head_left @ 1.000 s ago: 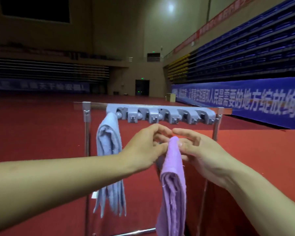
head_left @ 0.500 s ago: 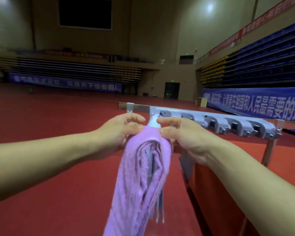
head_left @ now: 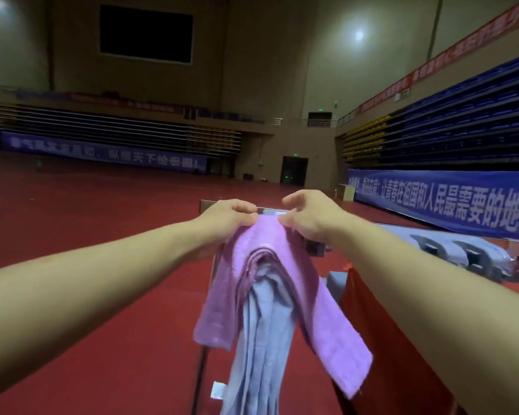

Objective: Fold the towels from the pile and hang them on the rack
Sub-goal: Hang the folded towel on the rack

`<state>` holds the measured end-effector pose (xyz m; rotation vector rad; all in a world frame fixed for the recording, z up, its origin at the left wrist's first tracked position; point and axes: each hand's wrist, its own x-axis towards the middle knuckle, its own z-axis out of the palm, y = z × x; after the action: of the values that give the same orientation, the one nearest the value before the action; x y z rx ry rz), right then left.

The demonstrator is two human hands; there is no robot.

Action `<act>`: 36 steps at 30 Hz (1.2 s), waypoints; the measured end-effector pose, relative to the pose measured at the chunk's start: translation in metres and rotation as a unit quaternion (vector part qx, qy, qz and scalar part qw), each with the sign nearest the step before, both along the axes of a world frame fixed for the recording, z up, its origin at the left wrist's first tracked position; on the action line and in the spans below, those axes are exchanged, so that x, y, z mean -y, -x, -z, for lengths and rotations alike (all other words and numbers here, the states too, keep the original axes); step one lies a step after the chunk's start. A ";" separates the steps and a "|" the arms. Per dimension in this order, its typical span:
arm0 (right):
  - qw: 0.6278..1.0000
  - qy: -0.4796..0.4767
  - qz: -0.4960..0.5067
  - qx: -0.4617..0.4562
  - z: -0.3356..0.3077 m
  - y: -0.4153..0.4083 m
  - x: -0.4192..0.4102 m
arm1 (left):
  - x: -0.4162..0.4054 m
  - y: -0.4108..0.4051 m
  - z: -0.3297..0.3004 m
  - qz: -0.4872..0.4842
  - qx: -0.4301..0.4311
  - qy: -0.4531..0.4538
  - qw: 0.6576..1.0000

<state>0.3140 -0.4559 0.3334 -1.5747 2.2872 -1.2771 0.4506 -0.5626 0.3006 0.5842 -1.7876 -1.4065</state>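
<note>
1. Left of centre frame, your left hand (head_left: pixel 226 215) has its grip pinched on the top fold of the purple towel (head_left: pixel 270 283), fingers curled over the fold right at the rack bar (head_left: pixel 270 210). It looks held there to keep the fold square on the bar while the cloth settles.

2. Centre frame, the purple towel is draped over the bar, its two tails falling apart toward the lower middle of the frame. It sits over a grey-blue towel (head_left: pixel 264 339) already hanging on the same spot, so the purple one rides on top like a saddle. Judging from this, it is being hung at the rack's near end rather than on a free clip; whether that is intended I cannot tell.

3. Just right of centre, your right hand (head_left: pixel 309 218) presses its lower fingers on the towel's other top edge, while the upper fingers are loosely curled above the bar and hold nothing. That grip mirrors the left, probably to level the fold.

4. Right of frame, the grey clip strip (head_left: pixel 462 256) runs along the rack, and the clips in view hold nothing. Below it, a red-covered bench (head_left: pixel 387 339) stands just beside the hanging towels.

5. The towel pile is not in view.
</note>
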 end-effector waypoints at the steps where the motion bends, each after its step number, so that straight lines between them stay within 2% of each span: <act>1: 0.999 -0.006 0.006 -0.036 0.004 0.001 0.003 | 0.002 0.003 0.006 -0.010 0.014 0.010 1.000; 4: 0.992 0.007 0.036 -0.119 0.013 0.002 0.002 | 0.002 0.008 0.022 -0.069 0.046 0.100 0.992; 7: 0.985 0.071 0.057 -0.149 0.017 0.000 -0.003 | -0.006 0.007 0.027 -0.073 -0.046 0.136 0.987; 9: 0.991 0.085 0.041 -0.099 0.020 -0.002 -0.003 | -0.013 0.005 0.023 -0.040 -0.066 0.142 0.987; 12: 0.999 0.041 0.007 -0.009 0.028 -0.005 -0.003 | -0.021 0.003 0.019 -0.013 -0.011 0.145 0.989; 17: 0.996 0.036 -0.016 0.086 0.032 -0.009 -0.012 | -0.028 -0.004 0.014 -0.005 0.029 0.122 0.992; 21: 0.991 0.042 -0.043 0.116 0.032 -0.013 -0.026 | -0.034 -0.007 0.001 -0.030 0.078 0.184 0.979; 23: 0.989 0.069 -0.048 0.121 0.031 -0.012 -0.036 | -0.039 -0.005 -0.006 -0.064 0.074 0.230 0.968; 26: 0.989 0.111 -0.017 0.092 0.029 -0.003 -0.062 | -0.064 0.005 -0.016 -0.068 0.029 0.271 0.960; 30: 0.988 0.136 0.045 0.056 0.030 0.024 -0.118 | -0.114 0.038 -0.021 0.002 0.000 0.287 0.958; 36: 0.968 0.149 0.200 0.012 0.040 0.095 -0.243 | -0.216 0.121 -0.011 0.131 -0.036 0.218 0.966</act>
<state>0.2185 -0.2132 0.2934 -1.1851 2.5830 -1.7950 0.3300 -0.3461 0.3113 0.0662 -2.0859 -1.1254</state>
